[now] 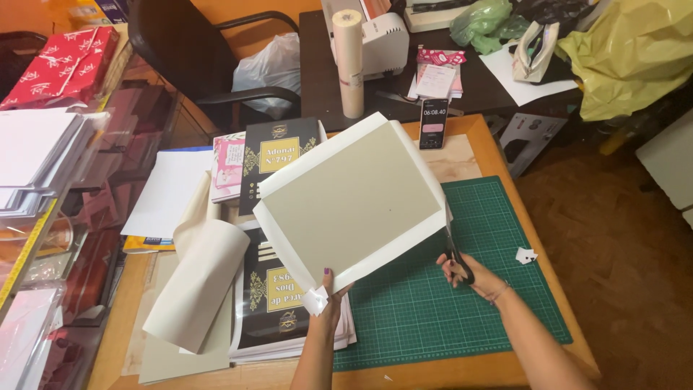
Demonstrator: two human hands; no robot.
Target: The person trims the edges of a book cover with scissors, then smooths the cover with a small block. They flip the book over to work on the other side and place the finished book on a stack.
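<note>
My left hand (pixel 328 300) holds up a grey cardboard sheet (pixel 354 198) with white paper glued around its edges, gripping it at the near corner where a small white flap hangs. My right hand (pixel 473 274) grips black-handled scissors (pixel 453 249), their blades at the sheet's right corner. Both are above the green cutting mat (pixel 462 289) on the wooden table.
A rolled cream sheet (pixel 198 285) lies left of the mat. Black printed covers (pixel 278 289) are stacked under the sheet. A phone (pixel 434 124) stands at the table's far edge. A paper scrap (pixel 525 255) lies on the mat's right edge. Paper stacks sit at left, an office chair (pixel 195 50) behind.
</note>
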